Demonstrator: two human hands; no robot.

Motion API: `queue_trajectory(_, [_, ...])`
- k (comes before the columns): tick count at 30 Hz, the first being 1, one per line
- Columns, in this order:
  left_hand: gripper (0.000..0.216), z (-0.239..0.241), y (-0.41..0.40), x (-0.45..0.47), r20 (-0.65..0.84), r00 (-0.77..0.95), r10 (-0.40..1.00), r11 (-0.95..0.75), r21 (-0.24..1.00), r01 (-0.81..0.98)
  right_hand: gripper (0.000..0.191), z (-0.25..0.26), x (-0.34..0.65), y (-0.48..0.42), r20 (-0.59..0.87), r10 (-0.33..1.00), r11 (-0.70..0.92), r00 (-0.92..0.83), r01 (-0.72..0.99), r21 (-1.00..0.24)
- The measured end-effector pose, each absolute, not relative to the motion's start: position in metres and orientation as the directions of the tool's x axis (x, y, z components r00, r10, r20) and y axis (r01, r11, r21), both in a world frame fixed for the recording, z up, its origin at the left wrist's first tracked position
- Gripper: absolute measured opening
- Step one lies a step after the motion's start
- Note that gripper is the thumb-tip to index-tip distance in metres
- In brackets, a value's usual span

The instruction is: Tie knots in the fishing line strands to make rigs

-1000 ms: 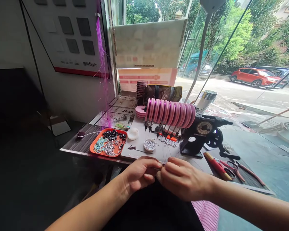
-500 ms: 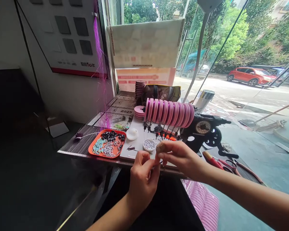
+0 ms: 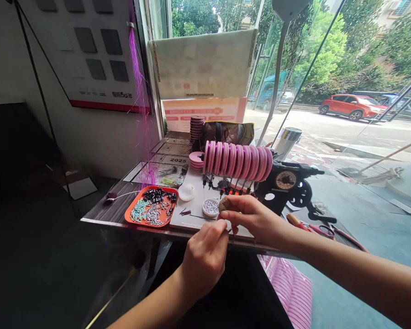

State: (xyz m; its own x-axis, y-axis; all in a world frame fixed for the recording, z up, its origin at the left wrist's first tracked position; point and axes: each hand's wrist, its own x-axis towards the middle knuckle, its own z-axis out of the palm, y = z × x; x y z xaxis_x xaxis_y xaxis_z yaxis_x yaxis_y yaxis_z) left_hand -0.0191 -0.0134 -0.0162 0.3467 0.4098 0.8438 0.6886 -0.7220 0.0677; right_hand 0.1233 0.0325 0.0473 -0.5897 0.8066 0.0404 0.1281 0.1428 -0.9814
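Note:
My right hand [image 3: 253,218] is raised over the table's front edge, fingers pinched, with a small round tan piece [image 3: 223,204] at its fingertips. Just below it, my left hand [image 3: 205,256] is closed in a pinch on something too fine to make out, perhaps a thin line. The two hands almost touch at the fingertips. Behind them a row of pink spools [image 3: 238,161] stands on a rack, with thin lines and small weights hanging down. A small white dish of beads [image 3: 211,207] sits just beyond my hands.
An orange tray [image 3: 130,220] with several small parts lies at the left of the table [image 3: 102,208]. A black winding machine [image 3: 286,185] stands at the right, red-handled scissors [image 3: 315,227] beside it. Purple strands [image 3: 139,91] hang from the wall. A glass front faces a street.
Both hands rose from my lap to the table's edge. My right hand lifted the tan piece higher, and my left hand dropped slightly below it in the last half second.

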Motion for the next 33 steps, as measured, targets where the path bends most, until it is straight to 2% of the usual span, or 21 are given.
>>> queue_trajectory(2, [0.016,-0.013,-0.013,-0.021,0.829,0.408,0.384,-0.744,0.016,0.668,0.024,0.047,0.123,0.032,0.046,0.800,0.173,-0.598,0.157,-0.972])
queue_trajectory(3, [0.017,-0.012,-0.013,-0.022,0.816,0.425,0.391,-0.762,0.027,0.648,0.021,0.048,0.124,0.031,0.062,0.798,0.203,-0.600,0.171,-0.964])
queue_trajectory(4, [0.017,-0.010,-0.013,-0.023,0.800,0.422,0.426,-0.782,0.092,0.616,0.019,0.048,0.125,0.029,0.089,0.792,0.252,-0.604,0.192,-0.948])
queue_trajectory(5, [0.018,-0.008,-0.013,-0.023,0.770,0.393,0.503,-0.788,0.223,0.573,0.016,0.048,0.127,0.027,0.130,0.780,0.327,-0.612,0.222,-0.919])
queue_trajectory(6, [0.017,-0.007,-0.013,-0.023,0.701,0.342,0.626,-0.751,0.424,0.506,0.013,0.048,0.129,0.024,0.189,0.754,0.429,-0.629,0.253,-0.867])
queue_trajectory(7, [0.014,-0.005,-0.012,-0.023,0.558,0.281,0.781,-0.624,0.678,0.388,0.010,0.048,0.132,0.021,0.260,0.703,0.553,-0.662,0.280,-0.785])
queue_trajectory(8, [0.010,-0.004,-0.011,-0.023,0.335,0.251,0.908,-0.392,0.892,0.226,0.010,0.047,0.135,0.018,0.327,0.621,0.687,-0.713,0.294,-0.664])
queue_trajectory(9, [0.006,-0.003,-0.009,-0.023,0.087,0.268,0.960,-0.107,0.992,0.061,0.011,0.046,0.138,0.015,0.371,0.509,0.811,-0.776,0.288,-0.509])
queue_trajectory(10, [0.006,-0.002,-0.007,-0.022,-0.123,0.321,0.939,0.152,0.986,-0.065,0.014,0.043,0.141,0.012,0.388,0.382,0.906,-0.839,0.258,-0.335])
queue_trajectory(11, [0.008,-0.002,-0.004,-0.023,-0.263,0.382,0.886,0.337,0.931,-0.140,0.017,0.040,0.143,0.010,0.382,0.259,0.964,-0.887,0.214,-0.157])
queue_trajectory(12, [0.009,-0.002,-0.001,-0.023,-0.338,0.428,0.838,0.444,0.879,-0.175,0.020,0.037,0.145,0.009,0.364,0.158,0.986,-0.918,0.169,-0.001])
queue_trajectory(14, [0.010,-0.002,0.004,-0.024,-0.387,0.466,0.795,0.514,0.839,-0.180,0.023,0.030,0.146,0.008,0.355,0.046,0.972,-0.934,0.124,0.201])
queue_trajectory(16, [0.011,-0.002,0.007,-0.026,-0.425,0.483,0.766,0.565,0.803,-0.191,0.028,0.024,0.145,0.007,0.385,0.023,0.955,-0.923,0.134,0.264])
queue_trajectory(21, [0.013,-0.002,0.006,-0.026,-0.447,0.480,0.754,0.590,0.783,-0.198,0.035,0.018,0.141,0.003,0.411,0.054,0.942,-0.910,0.183,0.282])
queue_trajectory(23, [0.011,-0.003,0.005,-0.026,-0.431,0.464,0.774,0.562,0.805,-0.189,0.033,0.018,0.141,0.001,0.400,0.064,0.939,-0.914,0.191,0.286])
queue_trajectory(25, [0.009,-0.002,0.004,-0.026,-0.392,0.432,0.812,0.501,0.848,-0.171,0.030,0.021,0.141,0.000,0.360,0.088,0.954,-0.929,0.182,0.237])
queue_trajectory(27, [0.007,0.000,0.003,-0.027,-0.321,0.390,0.863,0.401,0.905,-0.144,0.027,0.026,0.140,0.000,0.318,0.165,0.975,-0.934,0.202,0.088])
queue_trajectory(29, [0.006,0.002,0.000,-0.029,-0.227,0.354,0.907,0.283,0.952,-0.115,0.025,0.032,0.139,0.002,0.321,0.292,0.955,-0.901,0.253,-0.158])
queue_trajectory(31, [0.007,0.001,-0.005,-0.029,-0.048,0.285,0.957,0.058,0.998,-0.025,0.023,0.038,0.136,0.004,0.342,0.470,0.849,-0.814,0.311,-0.427])
queue_trajectory(33, [0.009,-0.005,-0.012,-0.027,0.217,0.178,0.960,-0.244,0.958,0.148,0.019,0.042,0.133,0.008,0.328,0.636,0.694,-0.699,0.331,-0.640])
